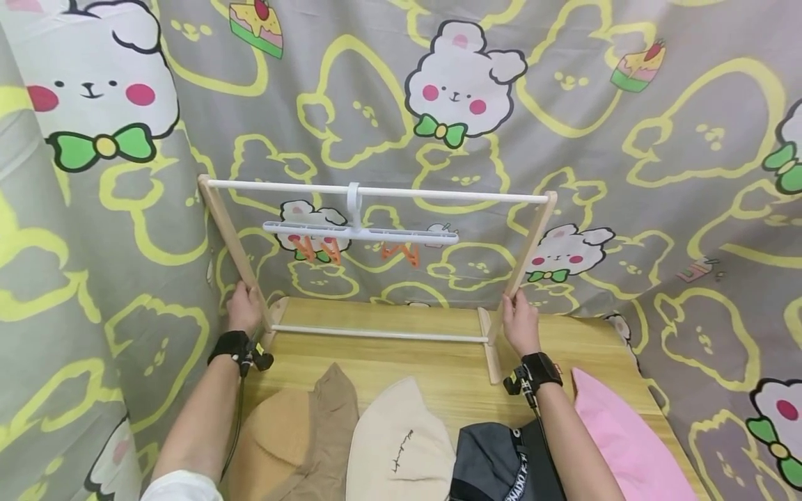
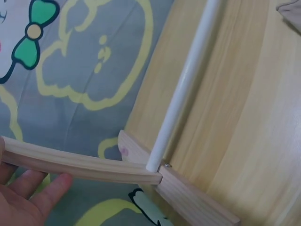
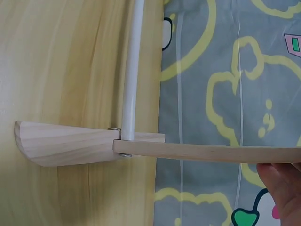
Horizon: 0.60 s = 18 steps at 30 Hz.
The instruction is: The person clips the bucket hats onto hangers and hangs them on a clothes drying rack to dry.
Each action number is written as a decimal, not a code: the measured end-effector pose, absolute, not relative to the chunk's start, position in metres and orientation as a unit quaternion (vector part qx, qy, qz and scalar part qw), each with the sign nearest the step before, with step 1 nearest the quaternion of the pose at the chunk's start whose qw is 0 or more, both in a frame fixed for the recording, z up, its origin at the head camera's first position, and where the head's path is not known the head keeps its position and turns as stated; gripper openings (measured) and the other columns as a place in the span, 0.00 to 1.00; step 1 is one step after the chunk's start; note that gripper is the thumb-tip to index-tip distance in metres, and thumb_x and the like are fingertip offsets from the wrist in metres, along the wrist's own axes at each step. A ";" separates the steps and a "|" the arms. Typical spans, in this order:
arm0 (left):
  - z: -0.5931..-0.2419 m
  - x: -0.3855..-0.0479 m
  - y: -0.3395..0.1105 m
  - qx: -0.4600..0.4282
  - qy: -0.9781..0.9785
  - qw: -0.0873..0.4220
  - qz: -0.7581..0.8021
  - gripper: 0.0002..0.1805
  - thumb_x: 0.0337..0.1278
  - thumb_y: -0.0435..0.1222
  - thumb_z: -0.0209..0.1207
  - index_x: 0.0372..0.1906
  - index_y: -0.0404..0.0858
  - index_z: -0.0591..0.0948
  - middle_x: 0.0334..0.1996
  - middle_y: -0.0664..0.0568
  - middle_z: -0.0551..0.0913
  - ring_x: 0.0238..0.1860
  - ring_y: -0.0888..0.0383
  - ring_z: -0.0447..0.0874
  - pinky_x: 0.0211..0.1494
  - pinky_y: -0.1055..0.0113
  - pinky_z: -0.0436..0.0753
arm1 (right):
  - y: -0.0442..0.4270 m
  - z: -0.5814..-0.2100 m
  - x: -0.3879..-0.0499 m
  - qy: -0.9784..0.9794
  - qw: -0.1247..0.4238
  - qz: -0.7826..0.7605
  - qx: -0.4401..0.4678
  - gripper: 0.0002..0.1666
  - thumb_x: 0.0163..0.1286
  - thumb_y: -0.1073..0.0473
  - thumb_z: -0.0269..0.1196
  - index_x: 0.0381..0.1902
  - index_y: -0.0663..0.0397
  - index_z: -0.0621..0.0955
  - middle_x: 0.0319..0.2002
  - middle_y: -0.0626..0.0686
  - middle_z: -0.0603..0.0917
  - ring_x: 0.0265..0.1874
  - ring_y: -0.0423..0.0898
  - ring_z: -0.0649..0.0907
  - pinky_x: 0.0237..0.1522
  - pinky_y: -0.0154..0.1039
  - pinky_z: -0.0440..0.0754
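A small rack with wooden side posts and a white top rod (image 1: 282, 186) stands at the back of the table. The left hand (image 1: 244, 308) grips its left post (image 1: 228, 233) low down; in the left wrist view, fingers (image 2: 47, 190) lie against the wood. The right hand (image 1: 521, 324) grips the right post (image 1: 532, 240), and in the right wrist view its fingers (image 3: 282, 181) touch the post's underside. From the top rod hangs a pale hanger (image 1: 401, 234) with several orange clips (image 1: 330, 250). A white lower rod (image 1: 376, 335) joins the two feet.
Along the table's front (image 1: 388, 362) lie a brown hat (image 1: 282, 431), a cream hat (image 1: 401, 445), a dark grey cap (image 1: 489, 459) and a pink hat (image 1: 626, 438), partly behind the right forearm. A patterned curtain (image 1: 376, 90) hangs behind and at both sides.
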<state>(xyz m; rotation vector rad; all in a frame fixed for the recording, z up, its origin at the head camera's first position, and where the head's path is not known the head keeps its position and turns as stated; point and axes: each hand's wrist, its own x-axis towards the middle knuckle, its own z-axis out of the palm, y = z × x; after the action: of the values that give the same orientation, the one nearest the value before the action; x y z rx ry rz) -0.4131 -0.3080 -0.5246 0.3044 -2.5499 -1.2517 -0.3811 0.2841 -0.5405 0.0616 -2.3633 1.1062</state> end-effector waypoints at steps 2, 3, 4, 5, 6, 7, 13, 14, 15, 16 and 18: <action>-0.527 -0.411 -0.306 0.109 -0.883 0.142 -0.433 0.20 0.85 0.40 0.34 0.60 0.27 0.67 0.50 0.25 0.75 0.53 0.28 0.78 0.52 0.38 0.75 | 0.287 -0.544 -0.379 -0.875 0.258 0.409 0.024 0.16 0.84 0.63 0.53 0.58 0.72 0.76 0.53 0.76 0.84 0.50 0.73 0.86 0.47 0.64 0.85; -0.529 -0.410 -0.305 0.110 -0.883 0.140 -0.434 0.20 0.86 0.41 0.34 0.60 0.28 0.67 0.49 0.27 0.76 0.51 0.30 0.78 0.51 0.39 0.76 | 0.289 -0.546 -0.378 -0.876 0.260 0.406 0.024 0.16 0.84 0.63 0.53 0.58 0.72 0.76 0.52 0.76 0.84 0.49 0.73 0.86 0.46 0.65 0.85; -0.531 -0.409 -0.303 0.108 -0.883 0.139 -0.435 0.21 0.85 0.41 0.34 0.60 0.28 0.68 0.48 0.27 0.76 0.50 0.31 0.78 0.50 0.40 0.76 | 0.291 -0.548 -0.376 -0.876 0.264 0.402 0.024 0.16 0.84 0.63 0.53 0.58 0.73 0.76 0.51 0.77 0.84 0.48 0.73 0.87 0.46 0.65 0.85; -0.532 -0.408 -0.301 0.107 -0.883 0.139 -0.436 0.20 0.85 0.41 0.34 0.60 0.28 0.68 0.47 0.28 0.76 0.48 0.32 0.78 0.50 0.41 0.76 | 0.293 -0.549 -0.375 -0.877 0.271 0.397 0.023 0.15 0.83 0.64 0.53 0.57 0.72 0.77 0.50 0.77 0.84 0.47 0.73 0.87 0.45 0.65 0.85; -0.534 -0.407 -0.299 0.103 -0.883 0.140 -0.437 0.20 0.85 0.40 0.35 0.60 0.28 0.68 0.47 0.28 0.77 0.47 0.33 0.78 0.49 0.42 0.76 | 0.295 -0.550 -0.374 -0.877 0.279 0.391 0.024 0.15 0.83 0.64 0.54 0.56 0.72 0.77 0.49 0.76 0.85 0.46 0.73 0.87 0.44 0.66 0.85; -0.535 -0.406 -0.296 0.099 -0.884 0.139 -0.436 0.20 0.86 0.40 0.35 0.60 0.28 0.69 0.46 0.29 0.76 0.46 0.34 0.77 0.49 0.42 0.76 | 0.298 -0.550 -0.374 -0.876 0.289 0.386 0.024 0.14 0.83 0.65 0.54 0.56 0.72 0.77 0.48 0.76 0.85 0.44 0.73 0.87 0.44 0.66 0.85; -0.533 -0.408 -0.282 0.067 -0.886 0.145 -0.435 0.19 0.86 0.39 0.37 0.60 0.28 0.69 0.47 0.29 0.76 0.45 0.34 0.77 0.48 0.43 0.76 | 0.314 -0.545 -0.373 -0.874 0.318 0.368 0.022 0.11 0.82 0.65 0.55 0.48 0.74 0.76 0.41 0.76 0.86 0.38 0.73 0.87 0.39 0.67 0.83; -0.533 -0.409 -0.280 0.062 -0.887 0.147 -0.433 0.19 0.86 0.39 0.37 0.60 0.28 0.69 0.47 0.29 0.77 0.45 0.34 0.77 0.47 0.43 0.76 | 0.316 -0.544 -0.372 -0.875 0.315 0.368 0.020 0.11 0.82 0.65 0.55 0.48 0.74 0.76 0.40 0.76 0.85 0.37 0.73 0.87 0.39 0.67 0.83; -0.532 -0.410 -0.279 0.057 -0.887 0.148 -0.433 0.19 0.86 0.39 0.38 0.60 0.28 0.69 0.47 0.29 0.77 0.45 0.34 0.77 0.47 0.43 0.76 | 0.319 -0.543 -0.372 -0.876 0.310 0.369 0.016 0.12 0.82 0.65 0.55 0.49 0.74 0.76 0.41 0.76 0.85 0.37 0.73 0.86 0.39 0.67 0.83; -0.532 -0.411 -0.277 0.054 -0.888 0.148 -0.433 0.19 0.86 0.39 0.38 0.60 0.28 0.70 0.48 0.28 0.77 0.45 0.34 0.78 0.47 0.42 0.76 | 0.321 -0.542 -0.371 -0.877 0.306 0.370 0.011 0.12 0.82 0.65 0.54 0.50 0.74 0.76 0.41 0.76 0.85 0.37 0.73 0.86 0.39 0.67 0.83; -0.533 -0.413 -0.275 0.048 -0.891 0.146 -0.428 0.19 0.86 0.40 0.38 0.61 0.29 0.70 0.49 0.28 0.78 0.45 0.34 0.78 0.48 0.42 0.77 | 0.326 -0.540 -0.370 -0.880 0.297 0.370 0.000 0.13 0.82 0.64 0.54 0.51 0.73 0.76 0.42 0.77 0.85 0.38 0.74 0.86 0.40 0.68 0.83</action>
<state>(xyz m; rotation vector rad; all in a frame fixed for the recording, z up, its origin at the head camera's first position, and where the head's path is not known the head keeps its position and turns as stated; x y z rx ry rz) -0.4133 -0.2745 -0.5333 0.1380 -2.5643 -1.2307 -0.3696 0.3260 -0.5400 0.0001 -2.3412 0.9837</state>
